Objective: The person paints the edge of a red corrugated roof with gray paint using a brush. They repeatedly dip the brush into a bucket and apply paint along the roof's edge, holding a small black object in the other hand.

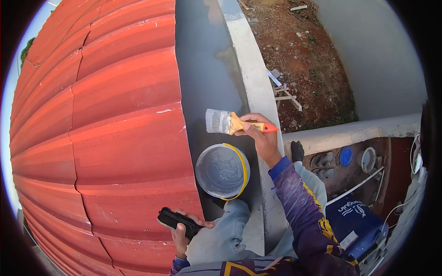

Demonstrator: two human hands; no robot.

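My right hand (pixel 263 142) grips a flat paintbrush (pixel 236 123) by its wooden, red-tipped handle. Its bristles point left and look coated in pale grey. Just below the brush stands an open bucket (pixel 200 172) with a yellow handle (pixel 247 172), smeared inside with grey coating. My left hand (pixel 181 235) is closed around a black oblong object (pixel 177 220) with a pale lower edge; its kind is unclear. That hand is beside my knee, over the red roof. Under the brush runs a grey gutter channel (pixel 198 64), its surface darker and wet-looking in places.
Red corrugated roofing (pixel 129 138) rises along the left. A pale parapet (pixel 252 60) borders the channel, with a drop to reddish ground (pixel 308 64) and scrap wood (pixel 288 97) beyond. Lower right are a blue tank (pixel 352 225), a white pipe (pixel 357 185) and a blue lid (pixel 346 156).
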